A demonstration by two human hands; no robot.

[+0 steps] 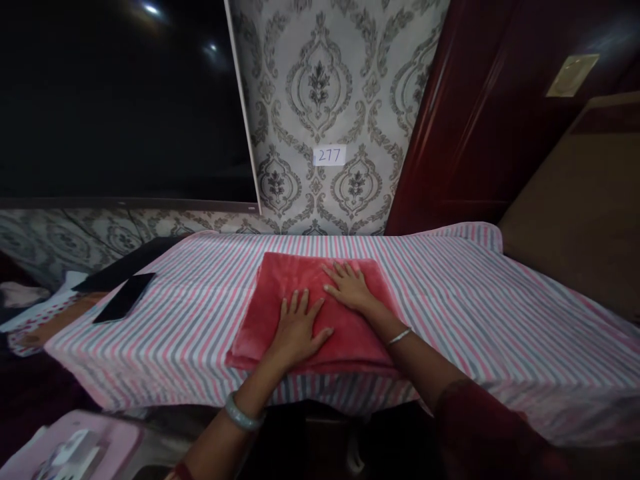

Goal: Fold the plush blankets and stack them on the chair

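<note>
A folded red towel lies on a table covered with a pink, grey and white striped cloth. My left hand rests flat on the towel's near middle, fingers spread. My right hand lies flat on the towel's far right part, fingers stretched toward the left. Both palms press on the fabric and neither grips anything. A bangle sits on each wrist.
A dark phone and a black flat object lie at the table's left end. A patterned wall with a "277" label stands behind, a dark screen at left, a dark red door at right. A pink object sits at the bottom left.
</note>
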